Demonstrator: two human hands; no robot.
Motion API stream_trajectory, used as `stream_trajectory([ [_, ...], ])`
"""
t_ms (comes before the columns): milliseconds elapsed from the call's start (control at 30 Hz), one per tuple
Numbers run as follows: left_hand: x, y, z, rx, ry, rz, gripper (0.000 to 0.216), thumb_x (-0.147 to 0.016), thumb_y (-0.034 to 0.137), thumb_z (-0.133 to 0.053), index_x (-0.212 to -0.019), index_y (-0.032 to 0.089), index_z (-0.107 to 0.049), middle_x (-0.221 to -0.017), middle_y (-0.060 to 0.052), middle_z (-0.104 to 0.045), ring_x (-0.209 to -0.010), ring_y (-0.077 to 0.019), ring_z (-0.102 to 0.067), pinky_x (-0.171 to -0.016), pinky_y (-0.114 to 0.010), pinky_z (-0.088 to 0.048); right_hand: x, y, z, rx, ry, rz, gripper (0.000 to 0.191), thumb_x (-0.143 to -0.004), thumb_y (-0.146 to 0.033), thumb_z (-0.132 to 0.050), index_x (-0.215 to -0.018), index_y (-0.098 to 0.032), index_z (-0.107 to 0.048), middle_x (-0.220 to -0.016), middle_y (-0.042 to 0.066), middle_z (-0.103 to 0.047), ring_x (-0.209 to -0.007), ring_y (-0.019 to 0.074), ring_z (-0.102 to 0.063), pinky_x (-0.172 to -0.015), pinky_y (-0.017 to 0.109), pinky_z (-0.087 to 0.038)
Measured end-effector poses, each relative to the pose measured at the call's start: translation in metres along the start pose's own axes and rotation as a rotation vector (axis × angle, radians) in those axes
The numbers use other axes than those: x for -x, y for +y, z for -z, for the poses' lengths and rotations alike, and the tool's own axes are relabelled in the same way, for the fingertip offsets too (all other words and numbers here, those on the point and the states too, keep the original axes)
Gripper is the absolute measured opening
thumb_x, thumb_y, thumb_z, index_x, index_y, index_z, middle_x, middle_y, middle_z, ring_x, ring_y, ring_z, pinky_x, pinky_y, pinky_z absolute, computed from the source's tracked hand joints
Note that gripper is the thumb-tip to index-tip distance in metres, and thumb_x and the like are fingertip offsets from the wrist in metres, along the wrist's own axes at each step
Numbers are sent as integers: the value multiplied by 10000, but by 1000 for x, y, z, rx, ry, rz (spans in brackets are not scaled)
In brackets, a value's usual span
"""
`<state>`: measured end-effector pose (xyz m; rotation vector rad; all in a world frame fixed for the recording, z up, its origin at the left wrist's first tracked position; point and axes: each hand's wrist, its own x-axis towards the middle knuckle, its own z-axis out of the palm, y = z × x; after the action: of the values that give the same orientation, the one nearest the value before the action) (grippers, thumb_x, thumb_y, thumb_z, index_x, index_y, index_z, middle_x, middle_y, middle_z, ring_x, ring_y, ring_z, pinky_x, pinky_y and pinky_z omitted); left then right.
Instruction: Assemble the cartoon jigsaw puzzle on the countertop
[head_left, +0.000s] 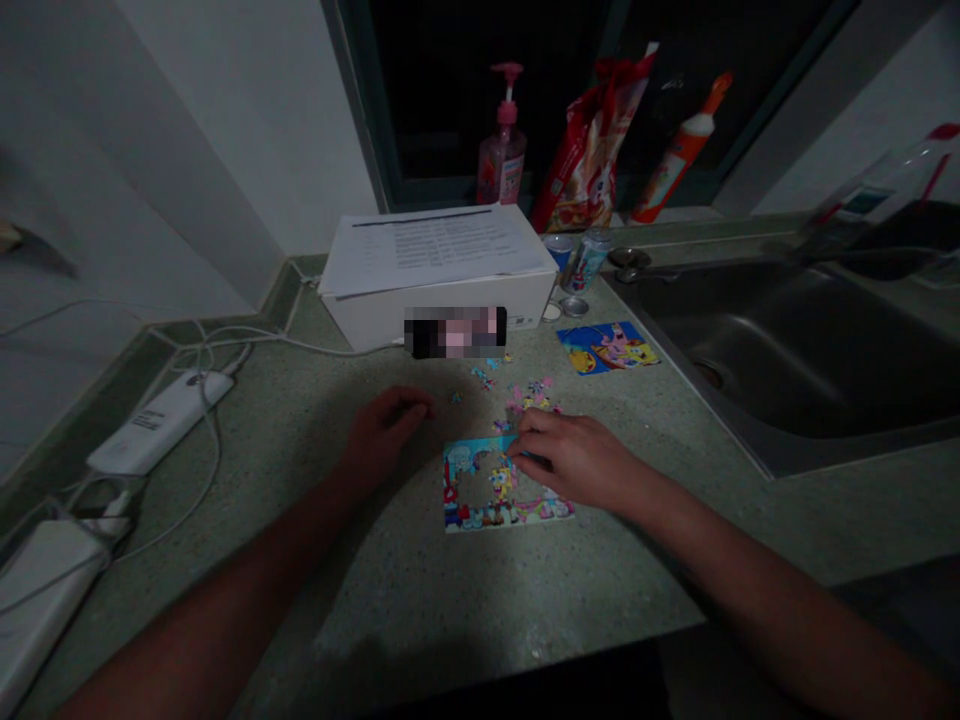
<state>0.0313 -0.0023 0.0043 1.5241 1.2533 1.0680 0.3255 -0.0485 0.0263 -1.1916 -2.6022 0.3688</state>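
A small cartoon jigsaw puzzle (487,495) lies partly assembled on the speckled green countertop (390,590). My right hand (574,458) rests on its upper right corner, fingers curled and pressed onto a piece there. My left hand (386,425) sits on the counter just left of the puzzle, fingers curled under; whether it holds a piece is hidden. Several loose puzzle pieces (525,395) lie scattered just beyond both hands. A colourful picture card (607,346) lies further back on the right.
A white box (442,300) topped with printed paper stands behind the pieces. A steel sink (787,350) fills the right side. Pump bottle (502,150), red bag (592,150), orange bottle (679,150) and cans (585,260) line the dark window. Power strips (157,420) and cables lie left.
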Motion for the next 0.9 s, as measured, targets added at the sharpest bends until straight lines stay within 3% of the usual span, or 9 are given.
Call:
stream_trajectory([
  [700,7,9,-2,-13,-23,62,183,-838,387,-682,-903,220,-719,-859,-38,-770,-864,-237,-720,-856,-373,-559,-1,-1,-2,-5,-2,28,163,-1026,-249,-607,-978,-236,-762,-960,19,-685,-841,159,-649,-687,284,-452],
  [900,10,10,-3,-25,-11,77,186,-844,388,-677,-902,217,-726,-860,-43,-771,-857,-236,-718,-851,-367,-553,0,3,3,-38,98,17,170,-1030,-243,-573,-1030,-218,-741,-980,31,-699,-884,174,-680,-732,298,-492],
])
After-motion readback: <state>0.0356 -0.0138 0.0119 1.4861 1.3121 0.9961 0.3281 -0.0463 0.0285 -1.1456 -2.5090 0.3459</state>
